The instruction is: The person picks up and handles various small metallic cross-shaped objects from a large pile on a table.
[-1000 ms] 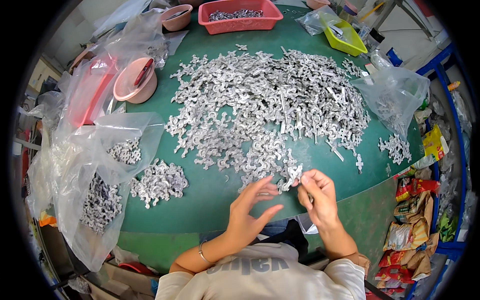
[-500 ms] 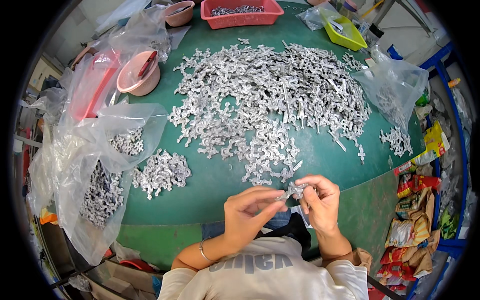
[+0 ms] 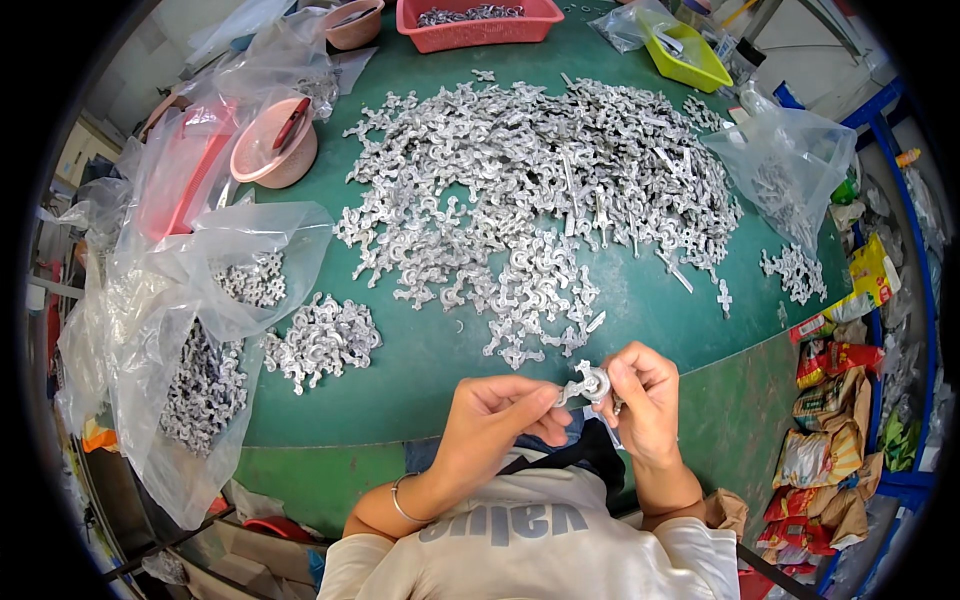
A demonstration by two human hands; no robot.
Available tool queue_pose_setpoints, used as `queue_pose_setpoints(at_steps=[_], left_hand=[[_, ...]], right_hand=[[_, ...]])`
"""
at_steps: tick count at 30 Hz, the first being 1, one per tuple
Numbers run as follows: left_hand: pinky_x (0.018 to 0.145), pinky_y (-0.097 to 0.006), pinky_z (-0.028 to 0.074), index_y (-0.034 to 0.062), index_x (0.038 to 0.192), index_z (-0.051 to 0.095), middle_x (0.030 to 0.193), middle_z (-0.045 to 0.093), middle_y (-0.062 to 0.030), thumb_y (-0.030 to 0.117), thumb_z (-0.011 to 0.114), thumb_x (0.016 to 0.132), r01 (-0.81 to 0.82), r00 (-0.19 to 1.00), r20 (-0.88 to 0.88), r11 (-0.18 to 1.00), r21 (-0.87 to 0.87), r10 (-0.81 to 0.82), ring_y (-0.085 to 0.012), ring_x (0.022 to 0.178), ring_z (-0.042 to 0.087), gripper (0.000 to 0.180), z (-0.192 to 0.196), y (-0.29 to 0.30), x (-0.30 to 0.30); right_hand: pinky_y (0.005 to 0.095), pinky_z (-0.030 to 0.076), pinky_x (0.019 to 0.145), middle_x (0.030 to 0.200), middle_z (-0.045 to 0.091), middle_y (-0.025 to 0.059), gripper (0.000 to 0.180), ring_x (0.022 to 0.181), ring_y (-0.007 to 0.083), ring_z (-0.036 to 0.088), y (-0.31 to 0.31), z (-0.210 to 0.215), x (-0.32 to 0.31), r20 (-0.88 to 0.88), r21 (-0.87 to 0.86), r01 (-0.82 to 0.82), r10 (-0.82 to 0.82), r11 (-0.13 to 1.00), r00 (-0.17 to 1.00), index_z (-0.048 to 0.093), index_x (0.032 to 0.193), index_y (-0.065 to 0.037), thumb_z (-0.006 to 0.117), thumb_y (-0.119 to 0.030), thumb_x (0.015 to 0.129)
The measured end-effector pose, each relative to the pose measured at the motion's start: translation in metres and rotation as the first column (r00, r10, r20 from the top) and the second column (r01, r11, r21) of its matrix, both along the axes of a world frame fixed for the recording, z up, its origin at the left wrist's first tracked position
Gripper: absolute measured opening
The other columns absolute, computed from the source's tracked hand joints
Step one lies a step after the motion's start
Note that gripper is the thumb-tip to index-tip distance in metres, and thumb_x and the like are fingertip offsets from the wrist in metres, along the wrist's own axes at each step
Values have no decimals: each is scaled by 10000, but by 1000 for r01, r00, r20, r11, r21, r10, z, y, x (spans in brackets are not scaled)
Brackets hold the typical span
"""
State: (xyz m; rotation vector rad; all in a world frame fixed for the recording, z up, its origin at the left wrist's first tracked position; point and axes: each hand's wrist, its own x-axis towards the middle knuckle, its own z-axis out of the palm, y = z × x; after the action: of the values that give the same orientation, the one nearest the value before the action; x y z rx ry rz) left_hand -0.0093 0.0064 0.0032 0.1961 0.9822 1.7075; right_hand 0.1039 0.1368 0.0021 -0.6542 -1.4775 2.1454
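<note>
Over the near edge of the green table, both my hands are closed on small silver-grey cast metal parts (image 3: 587, 384). My left hand (image 3: 497, 412) pinches one end between thumb and fingers. My right hand (image 3: 645, 398) grips the other side, and its fingers cover some of the metal. Whether it is one piece or several held together I cannot make out. Beyond my hands spreads a big heap of similar metal parts (image 3: 540, 180), its nearest tip just ahead of my fingers. A smaller pile (image 3: 322, 342) lies to the left of my hands.
At the left, clear plastic bags (image 3: 160, 300) hold more parts, beside a pink bowl (image 3: 274, 145). A red tray (image 3: 480, 36) and a yellow-green basket (image 3: 690, 66) stand at the back. Another clear bag (image 3: 790, 160) lies right. Snack packets (image 3: 825, 400) hang beside a blue frame.
My left fingers have closed in on the end of the metal part. The part has turned between my hands, now showing a round face. The view has shifted slightly.
</note>
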Motion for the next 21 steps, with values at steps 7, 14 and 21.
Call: queue_pose_setpoints(at_steps=[7, 14, 21], left_hand=[[574, -259, 500, -63, 854, 598, 766, 617, -140, 76, 528, 841, 20, 999, 37, 999, 38, -21, -170, 613, 599, 156, -1, -1, 1], [652, -262, 508, -71, 917, 592, 818, 630, -150, 26, 576, 803, 165, 986, 14, 985, 43, -166, -176, 697, 625, 151, 3, -6, 0], [686, -269, 508, -79, 924, 578, 850, 623, -160, -29, 598, 770, 306, 952, -19, 948, 86, -305, -199, 756, 628, 163, 8, -4, 3]], right_hand=[[180, 309, 400, 615, 563, 83, 164, 431, 55, 423, -1, 0, 0, -42, 48, 13, -11, 999, 999, 515, 760, 5, 505, -119, 867], [182, 317, 416, 621, 550, 63, 165, 446, 52, 423, -1, 2, 0, -61, 21, -10, 11, 1000, 998, 528, 766, 9, 503, -119, 866], [222, 268, 379, 542, 484, 101, 236, 402, 84, 358, 1, 9, -4, -32, 0, -81, 81, 997, 996, 461, 624, -13, 508, -141, 817]])
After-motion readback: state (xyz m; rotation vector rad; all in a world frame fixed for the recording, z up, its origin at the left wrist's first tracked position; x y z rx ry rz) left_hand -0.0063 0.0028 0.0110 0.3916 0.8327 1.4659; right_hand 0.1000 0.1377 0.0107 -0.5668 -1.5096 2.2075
